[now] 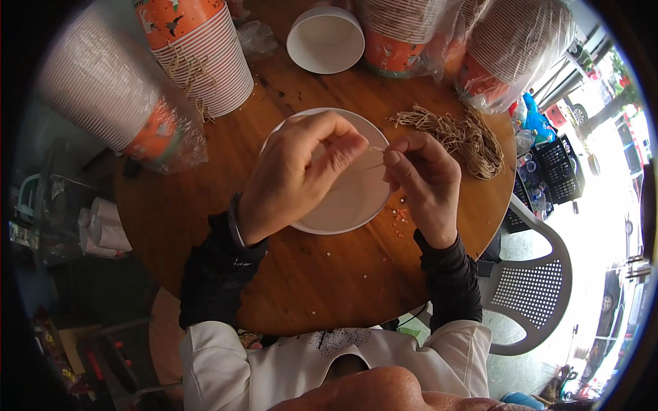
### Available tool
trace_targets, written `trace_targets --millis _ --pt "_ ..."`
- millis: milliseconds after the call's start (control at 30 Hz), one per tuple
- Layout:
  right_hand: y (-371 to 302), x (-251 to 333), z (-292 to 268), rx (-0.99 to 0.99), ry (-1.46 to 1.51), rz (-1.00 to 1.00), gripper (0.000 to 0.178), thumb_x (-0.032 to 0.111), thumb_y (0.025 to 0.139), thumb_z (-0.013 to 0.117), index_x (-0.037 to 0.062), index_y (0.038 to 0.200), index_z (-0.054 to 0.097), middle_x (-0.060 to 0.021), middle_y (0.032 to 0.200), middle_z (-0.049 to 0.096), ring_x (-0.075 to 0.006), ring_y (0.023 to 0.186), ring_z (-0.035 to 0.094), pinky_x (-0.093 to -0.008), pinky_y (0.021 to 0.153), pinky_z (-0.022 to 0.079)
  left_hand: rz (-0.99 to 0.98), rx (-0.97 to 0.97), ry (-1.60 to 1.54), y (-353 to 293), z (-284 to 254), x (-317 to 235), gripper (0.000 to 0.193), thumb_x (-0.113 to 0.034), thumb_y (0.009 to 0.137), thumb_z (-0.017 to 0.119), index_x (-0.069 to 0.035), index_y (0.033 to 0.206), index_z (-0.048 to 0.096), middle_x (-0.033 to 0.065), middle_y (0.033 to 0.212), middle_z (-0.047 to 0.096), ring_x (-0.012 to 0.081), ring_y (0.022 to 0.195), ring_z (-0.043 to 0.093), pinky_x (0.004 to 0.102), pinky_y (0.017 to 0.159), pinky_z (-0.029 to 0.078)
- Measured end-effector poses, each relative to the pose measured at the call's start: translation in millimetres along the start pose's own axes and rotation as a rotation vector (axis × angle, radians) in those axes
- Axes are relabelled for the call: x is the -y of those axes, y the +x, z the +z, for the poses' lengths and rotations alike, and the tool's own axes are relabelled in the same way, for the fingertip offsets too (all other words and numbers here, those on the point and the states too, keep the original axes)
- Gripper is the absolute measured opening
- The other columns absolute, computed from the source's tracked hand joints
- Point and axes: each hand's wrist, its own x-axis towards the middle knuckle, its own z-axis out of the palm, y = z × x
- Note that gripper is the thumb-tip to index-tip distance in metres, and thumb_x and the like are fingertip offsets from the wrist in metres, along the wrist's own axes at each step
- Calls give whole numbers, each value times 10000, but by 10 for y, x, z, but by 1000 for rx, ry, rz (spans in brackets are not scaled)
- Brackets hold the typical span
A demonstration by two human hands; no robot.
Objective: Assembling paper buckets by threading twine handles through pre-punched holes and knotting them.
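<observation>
Above a white bowl [343,209] on the round wooden table, both of my hands are raised close together. A thin, pale, string-like strand [374,148] runs between my fingertips. My left hand [288,175] pinches it with thumb and forefinger, and a bracelet circles that wrist. On the other side my right hand [428,179] is closed on the strand too, its fingers bent. Just beyond the right hand lies a loose bundle of tan strings [473,140]. Small orange and pale bits [398,218] are scattered on the wood beside the bowl.
Tall stacks of orange-patterned paper cups [202,61] stand at the far left, with plastic-wrapped stacks [510,51] at the far right. An upturned-looking white tub [325,40] sits between them. A grey plastic chair [528,294] and black crates [555,168] stand right of the table [288,288].
</observation>
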Motion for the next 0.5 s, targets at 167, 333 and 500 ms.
trace_targets --millis 167,333,500 --pt "-19 -6 -7 8 2 -25 65 56 920 658 9 949 624 22 846 619 -24 698 551 -180 576 433 -77 144 27 1 2 -14 319 -281 1003 537 7 894 616 60 795 633 158 737 588 297 752 462" --pt "-19 -2 -19 53 -22 -22 50 40 926 643 3 946 618 13 844 622 -29 695 550 -187 581 439 137 40 165 -41 142 21 247 -214 971 588 -1 847 603 83 731 605 231 734 580 335 732 460" --pt "-31 72 1 94 67 115 55 25 932 625 -8 961 592 -6 826 624 -41 672 569 -193 583 473 176 -51 169 -46 167 -25 110 -94 904 638 -21 851 575 92 754 598 269 757 590 368 734 462"
